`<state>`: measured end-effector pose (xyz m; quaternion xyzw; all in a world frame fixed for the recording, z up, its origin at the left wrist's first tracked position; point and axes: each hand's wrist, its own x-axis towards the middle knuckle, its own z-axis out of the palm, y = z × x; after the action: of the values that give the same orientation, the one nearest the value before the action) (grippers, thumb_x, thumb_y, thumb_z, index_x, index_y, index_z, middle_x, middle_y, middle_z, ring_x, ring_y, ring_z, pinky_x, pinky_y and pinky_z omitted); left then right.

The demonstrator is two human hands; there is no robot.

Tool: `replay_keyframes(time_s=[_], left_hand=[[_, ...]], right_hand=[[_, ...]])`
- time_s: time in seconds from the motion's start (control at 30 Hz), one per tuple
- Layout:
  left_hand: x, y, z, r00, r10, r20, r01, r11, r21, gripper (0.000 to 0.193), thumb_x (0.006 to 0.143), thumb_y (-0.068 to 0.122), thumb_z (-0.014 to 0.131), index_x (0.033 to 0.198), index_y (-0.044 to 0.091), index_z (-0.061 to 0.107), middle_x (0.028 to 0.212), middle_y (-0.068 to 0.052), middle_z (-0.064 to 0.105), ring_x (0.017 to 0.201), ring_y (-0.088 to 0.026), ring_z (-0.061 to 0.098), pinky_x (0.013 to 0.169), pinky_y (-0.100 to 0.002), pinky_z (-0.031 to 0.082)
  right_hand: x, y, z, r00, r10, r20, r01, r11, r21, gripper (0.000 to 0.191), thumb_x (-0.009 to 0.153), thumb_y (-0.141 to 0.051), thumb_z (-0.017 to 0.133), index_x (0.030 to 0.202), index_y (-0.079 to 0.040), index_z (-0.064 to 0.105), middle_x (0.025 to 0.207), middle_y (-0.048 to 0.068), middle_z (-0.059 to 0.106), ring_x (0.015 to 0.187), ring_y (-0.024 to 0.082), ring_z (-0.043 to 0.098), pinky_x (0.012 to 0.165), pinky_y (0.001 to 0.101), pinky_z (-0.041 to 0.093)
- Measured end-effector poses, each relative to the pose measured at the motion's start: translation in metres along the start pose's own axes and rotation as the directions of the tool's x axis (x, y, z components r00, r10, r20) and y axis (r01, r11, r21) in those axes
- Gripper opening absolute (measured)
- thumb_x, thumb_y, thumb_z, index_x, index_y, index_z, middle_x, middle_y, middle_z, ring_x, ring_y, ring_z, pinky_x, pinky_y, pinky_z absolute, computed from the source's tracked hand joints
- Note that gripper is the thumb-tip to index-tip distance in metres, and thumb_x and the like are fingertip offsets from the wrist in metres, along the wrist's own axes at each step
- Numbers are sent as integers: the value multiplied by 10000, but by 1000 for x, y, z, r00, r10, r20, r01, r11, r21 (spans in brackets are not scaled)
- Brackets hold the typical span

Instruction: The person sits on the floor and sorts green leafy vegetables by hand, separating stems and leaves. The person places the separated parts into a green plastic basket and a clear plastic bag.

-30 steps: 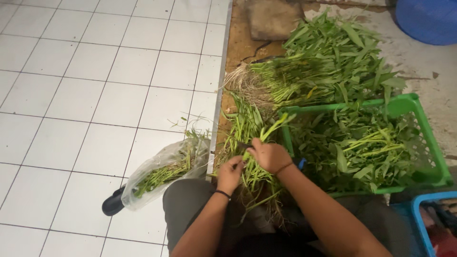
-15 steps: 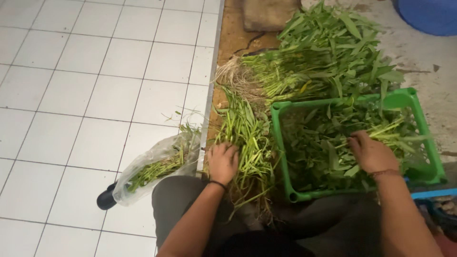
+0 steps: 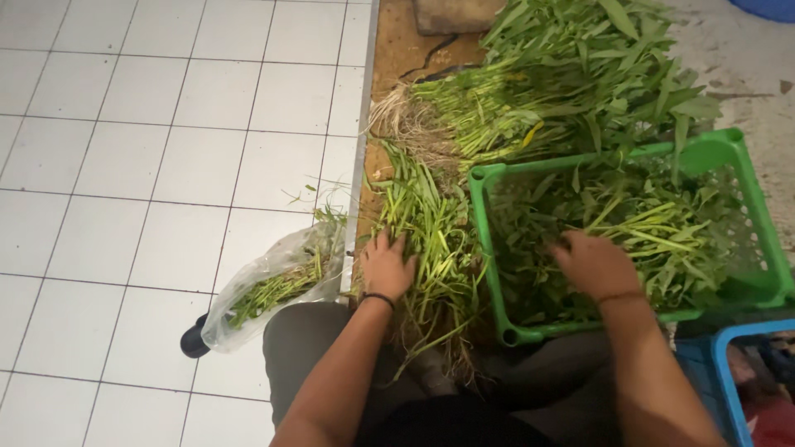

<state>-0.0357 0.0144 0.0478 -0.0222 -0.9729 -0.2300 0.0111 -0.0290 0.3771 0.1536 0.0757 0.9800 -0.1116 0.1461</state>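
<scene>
My left hand lies flat, fingers spread, on a small bundle of green stalks with roots on the floor in front of my knees. My right hand reaches into a green plastic basket and rests among the leafy greens that fill it; whether it grips any is hidden by the leaves. A large heap of the same leafy greens, roots pointing left, lies beyond the basket.
A clear plastic bag with green stalks lies on the white tiled floor at my left knee, a dark object at its end. A blue crate stands at the right. A metal strip edges the tiles.
My right hand left the bundle by my left hand and moved right into the green basket, then slid slightly left among the greens. My left hand stayed on the bundle.
</scene>
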Motion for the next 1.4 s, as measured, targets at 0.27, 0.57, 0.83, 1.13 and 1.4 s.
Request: replay_keyframes(time_s=[0.27, 0.57, 0.83, 1.13, 1.4], left_hand=[[0, -40, 25, 974, 14, -227, -71, 967, -246, 458, 830, 16, 665, 1270, 134, 711, 1209, -206, 683, 1094, -414, 631, 959, -460, 515], [2, -31, -5, 938, -340, -65, 295, 884, -363, 395, 769, 147, 734, 1160, 123, 688, 1142, -181, 673, 1026, -406, 642, 867, -488, 517], [4, -47, 8, 946, -302, -117, 195, 820, -538, 179, 842, 169, 723, 1003, 100, 759, 1143, -182, 683, 1139, -379, 629, 1006, -427, 502], [-9, -55, 5, 956, -252, -149, 115, 791, -601, 174, 854, 147, 746, 1020, 102, 774, 1284, -164, 632, 1180, -357, 617, 1009, -400, 492], [-15, -38, 13, 948, -306, -90, 225, 843, -489, 162, 853, 225, 739, 1002, 184, 788, 1202, -59, 665, 1087, -300, 645, 892, -400, 514]], right_hand=[[0, 57, -22, 961, 260, -95, -248, 961, 124, 690, 980, -505, 609, 1541, -129, 470, 1021, 250, 746, 918, 445, 693, 853, 536, 534], [8, 99, -25, 850, 450, 273, -494, 861, 121, 863, 977, -528, 580, 1729, -239, 271, 856, 191, 778, 735, 313, 694, 853, 507, 584], [-1, 99, -46, 921, 385, 62, -379, 921, -84, 957, 961, -558, 608, 1764, -307, 151, 834, 89, 854, 1031, 298, 746, 1008, 448, 541], [-42, -22, -50, 999, -39, 15, 38, 998, 42, 627, 983, -517, 533, 1591, -400, 432, 1103, 157, 773, 1017, 377, 729, 964, 487, 559], [-53, -158, 26, 787, -604, 126, 545, 776, 318, 466, 1020, -390, 497, 1470, -277, 538, 875, 178, 743, 748, 375, 717, 746, 468, 568]])
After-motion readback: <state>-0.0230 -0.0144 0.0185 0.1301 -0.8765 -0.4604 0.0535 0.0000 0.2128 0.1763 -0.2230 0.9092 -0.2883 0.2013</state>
